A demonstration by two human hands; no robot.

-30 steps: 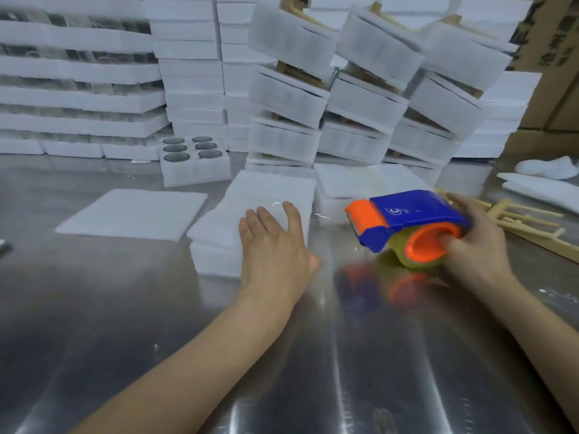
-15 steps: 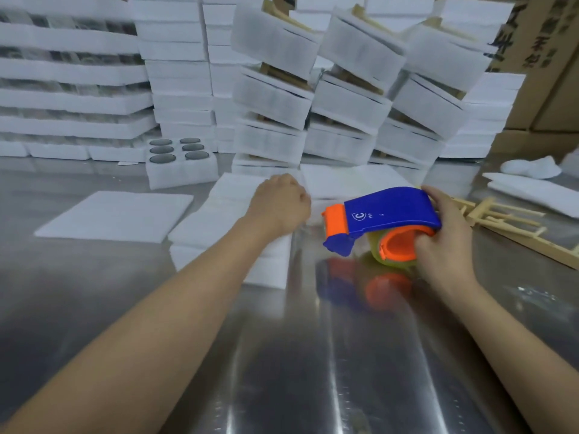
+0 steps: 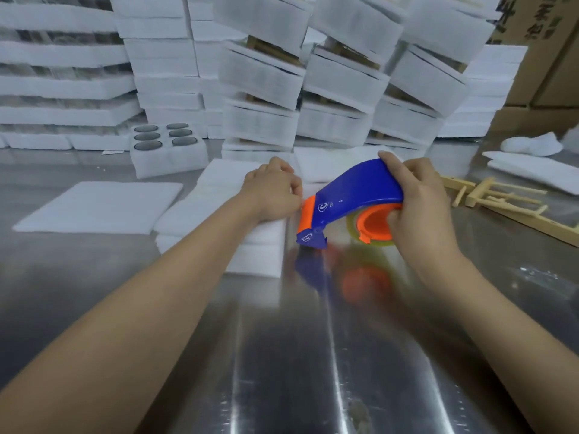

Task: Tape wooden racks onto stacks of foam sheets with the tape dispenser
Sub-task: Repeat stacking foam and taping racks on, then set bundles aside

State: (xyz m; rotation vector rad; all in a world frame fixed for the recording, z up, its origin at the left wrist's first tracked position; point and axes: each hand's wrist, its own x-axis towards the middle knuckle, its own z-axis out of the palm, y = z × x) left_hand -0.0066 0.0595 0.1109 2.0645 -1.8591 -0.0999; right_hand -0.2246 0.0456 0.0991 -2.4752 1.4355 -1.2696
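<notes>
Gripping tape dispenser [image 3: 354, 195] in right hand [image 3: 419, 208], fingers over its blue top, nose tilted down above table [image 3: 282, 355]; resting curled left hand [image 3: 272, 192] on foam stack [image 3: 213, 208] at its nose, pinch unclear

This is a packing workshop or small factory floor. A long stainless-steel worktable [image 3: 282, 355] runs back to a wall of white foam bundles [image 3: 260, 76] piled many rows high. Brown cardboard cartons [image 3: 548, 57] with printed characters stand at the right. A foam tray [image 3: 169, 162] with six round pockets sits at the back, and bare wooden racks [image 3: 477, 192] lie on the table.
</notes>
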